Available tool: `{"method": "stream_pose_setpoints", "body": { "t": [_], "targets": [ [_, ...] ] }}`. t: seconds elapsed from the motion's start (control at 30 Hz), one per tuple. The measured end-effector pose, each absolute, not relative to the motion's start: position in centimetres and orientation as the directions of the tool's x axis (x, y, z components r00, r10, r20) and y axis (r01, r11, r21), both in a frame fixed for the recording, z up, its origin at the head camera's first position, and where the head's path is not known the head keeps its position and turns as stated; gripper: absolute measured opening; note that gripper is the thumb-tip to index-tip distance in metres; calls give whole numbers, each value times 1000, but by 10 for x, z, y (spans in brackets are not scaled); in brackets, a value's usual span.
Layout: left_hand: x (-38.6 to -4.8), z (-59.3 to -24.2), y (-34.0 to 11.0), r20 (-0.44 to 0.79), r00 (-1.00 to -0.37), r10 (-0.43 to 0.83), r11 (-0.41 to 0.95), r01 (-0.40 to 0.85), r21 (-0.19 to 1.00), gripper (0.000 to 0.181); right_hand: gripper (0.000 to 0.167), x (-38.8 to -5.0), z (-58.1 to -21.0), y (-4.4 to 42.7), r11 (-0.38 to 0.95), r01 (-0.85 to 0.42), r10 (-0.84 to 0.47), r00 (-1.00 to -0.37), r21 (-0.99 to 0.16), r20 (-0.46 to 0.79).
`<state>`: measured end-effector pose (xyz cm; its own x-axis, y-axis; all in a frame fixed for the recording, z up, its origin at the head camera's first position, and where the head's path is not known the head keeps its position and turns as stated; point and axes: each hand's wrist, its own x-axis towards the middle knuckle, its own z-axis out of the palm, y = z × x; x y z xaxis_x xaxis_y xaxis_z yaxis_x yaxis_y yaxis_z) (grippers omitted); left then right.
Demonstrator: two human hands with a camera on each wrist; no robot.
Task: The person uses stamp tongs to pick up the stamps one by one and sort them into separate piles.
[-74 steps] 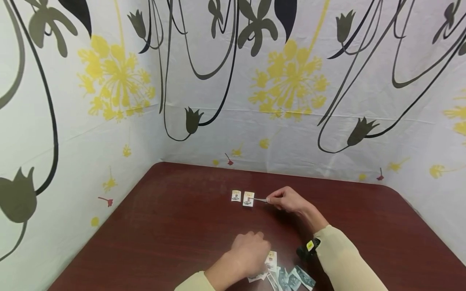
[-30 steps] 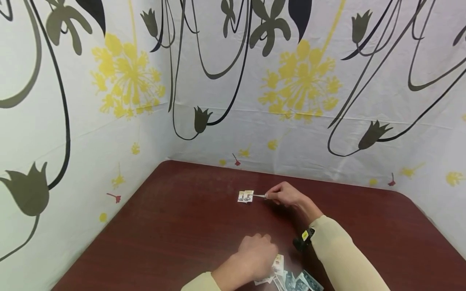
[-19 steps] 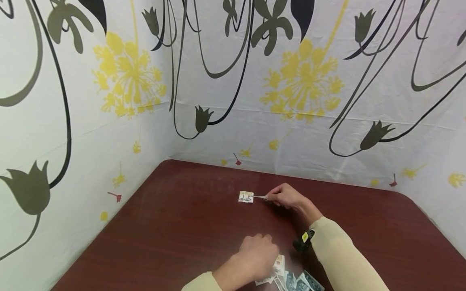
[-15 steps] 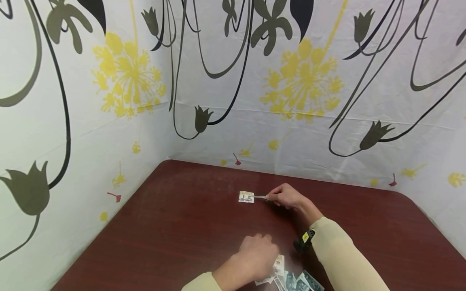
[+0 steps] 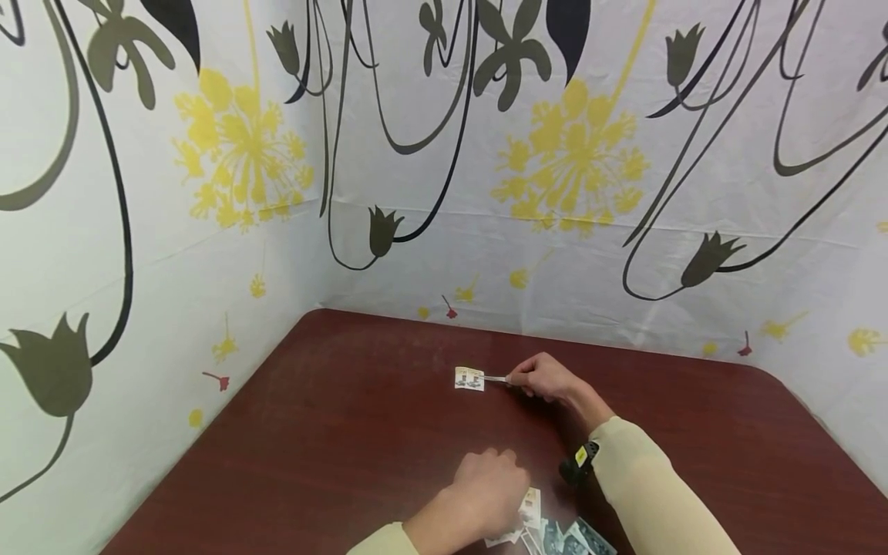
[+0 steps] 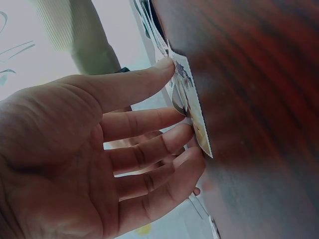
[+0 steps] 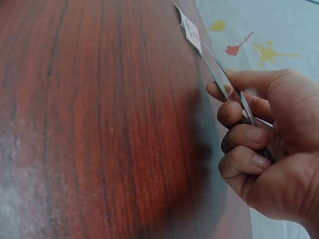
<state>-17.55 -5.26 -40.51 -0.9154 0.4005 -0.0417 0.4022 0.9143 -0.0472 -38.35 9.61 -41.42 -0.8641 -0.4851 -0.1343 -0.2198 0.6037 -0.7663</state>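
My right hand (image 5: 548,379) holds a pair of metal tweezers (image 5: 495,378) between thumb and fingers, pointing left over the table. Their tips reach the right one of two small postage stamps, and in the right wrist view the tweezer arms stand slightly apart beside a stamp (image 7: 191,34). The left stamp (image 5: 461,378) and right stamp (image 5: 475,379) lie side by side with hardly any gap. Near the front, my left hand (image 5: 486,486) rests on a loose pile of stamps (image 5: 531,505). Its thumb and loosely bent fingertips touch a perforated stamp (image 6: 197,114) in the left wrist view.
Grey-blue stamps (image 5: 590,537) fan out at the right of the pile. The dark red wooden table (image 5: 333,432) meets a white cloth (image 5: 416,285) with printed flowers at its back and left edges. A black device (image 5: 579,462) sits on the right wrist.
The right stamp has shifted left with the tweezers, closing the gap; it overlapped the left stamp, and now the two prints show side by side. My left hand stays on the pile.
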Motion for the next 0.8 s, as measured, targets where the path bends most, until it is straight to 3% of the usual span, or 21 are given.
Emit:
{"method": "stream_pose_setpoints", "body": {
  "t": [0.37,0.8],
  "targets": [
    [-173,-404,-54,-47,-911,409,912,410,-15,26,23,-377,-410,116,638,-239,-473,-872,-733,-127],
    [-168,-406,-60,6,-922,386,921,386,45,33,25,-345,-397,152,645,-340,-498,-866,-685,-39]
  ]
}}
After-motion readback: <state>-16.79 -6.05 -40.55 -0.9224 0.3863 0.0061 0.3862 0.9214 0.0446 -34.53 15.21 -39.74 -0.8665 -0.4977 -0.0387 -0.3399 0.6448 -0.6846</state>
